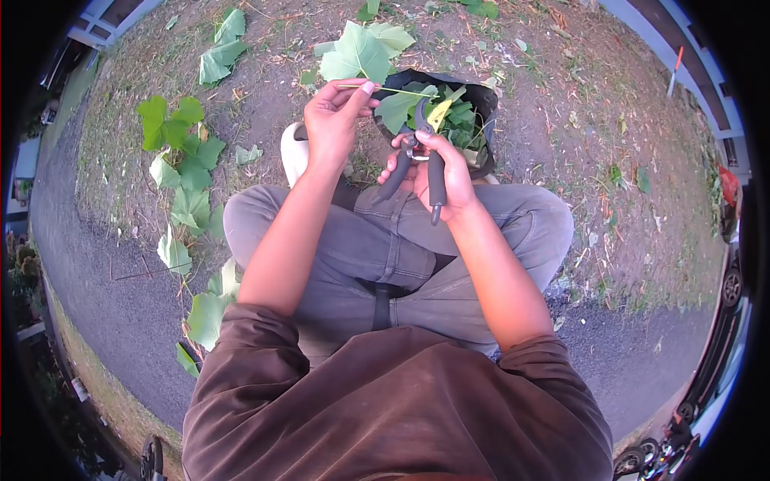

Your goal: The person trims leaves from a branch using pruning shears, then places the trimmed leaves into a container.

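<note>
Pinched between the thumb and fingers of my left hand [338, 116] is a thin green stem with a broad leaf [358, 54] just beyond the fingertips. My right hand [445, 168] holds dark-handled pruning shears [435, 178], their blades pointing away from me and the handles spread apart. The stem runs from my left hand toward the blades. Directly beyond my right hand, a black bag [484, 98] stands open with green cut leaves and a yellowish one inside. Part of the bag is hidden behind my right hand and the shears.
A leafy vine [191, 172] lies along the ground on my left, reaching back beside my knee. Loose leaves [222, 60] lie at the upper left. My crossed legs [513, 212] are in front of me. Parked vehicles [731, 289] stand at the far right.
</note>
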`<state>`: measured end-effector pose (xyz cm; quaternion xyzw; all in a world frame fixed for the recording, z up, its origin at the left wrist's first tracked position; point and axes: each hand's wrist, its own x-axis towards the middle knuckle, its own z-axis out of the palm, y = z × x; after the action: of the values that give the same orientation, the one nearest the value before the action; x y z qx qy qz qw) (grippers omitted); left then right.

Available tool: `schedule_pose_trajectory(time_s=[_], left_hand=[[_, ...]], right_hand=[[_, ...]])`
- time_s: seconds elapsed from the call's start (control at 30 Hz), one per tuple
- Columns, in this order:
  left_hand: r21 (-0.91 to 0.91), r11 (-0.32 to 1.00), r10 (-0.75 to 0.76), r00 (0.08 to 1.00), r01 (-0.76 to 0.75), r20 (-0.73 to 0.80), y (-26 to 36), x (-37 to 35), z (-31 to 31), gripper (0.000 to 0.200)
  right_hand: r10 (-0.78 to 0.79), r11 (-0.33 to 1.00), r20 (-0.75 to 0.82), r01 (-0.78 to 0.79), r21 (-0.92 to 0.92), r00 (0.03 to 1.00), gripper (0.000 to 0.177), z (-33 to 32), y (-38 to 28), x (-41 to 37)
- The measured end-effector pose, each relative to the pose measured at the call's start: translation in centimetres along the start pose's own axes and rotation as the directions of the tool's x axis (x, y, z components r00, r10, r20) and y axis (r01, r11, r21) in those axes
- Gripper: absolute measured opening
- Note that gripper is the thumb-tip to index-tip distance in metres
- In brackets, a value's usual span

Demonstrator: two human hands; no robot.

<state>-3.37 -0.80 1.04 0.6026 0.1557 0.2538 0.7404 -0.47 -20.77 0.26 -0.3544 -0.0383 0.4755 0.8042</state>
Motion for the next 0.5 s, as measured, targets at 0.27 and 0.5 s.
schedule_pose_trajectory(time_s=[0.27, 0.5], left_hand=[[-0.028, 0.997, -0.065, 0.994, 0.068, 0.090, -0.4, 0.0, 0.0, 0.019], [0.005, 0.998, -0.069, 0.993, 0.069, 0.097, -0.5, -0.2, 0.1, 0.020]], right_hand=[[-0.107, 0.985, 0.070, 0.096, 0.145, 0.992, 0.041, 0.0, -0.8, -0.3], [-0.115, 0.986, 0.056, 0.107, 0.129, 0.992, 0.040, -0.6, -0.5, -0.1]])
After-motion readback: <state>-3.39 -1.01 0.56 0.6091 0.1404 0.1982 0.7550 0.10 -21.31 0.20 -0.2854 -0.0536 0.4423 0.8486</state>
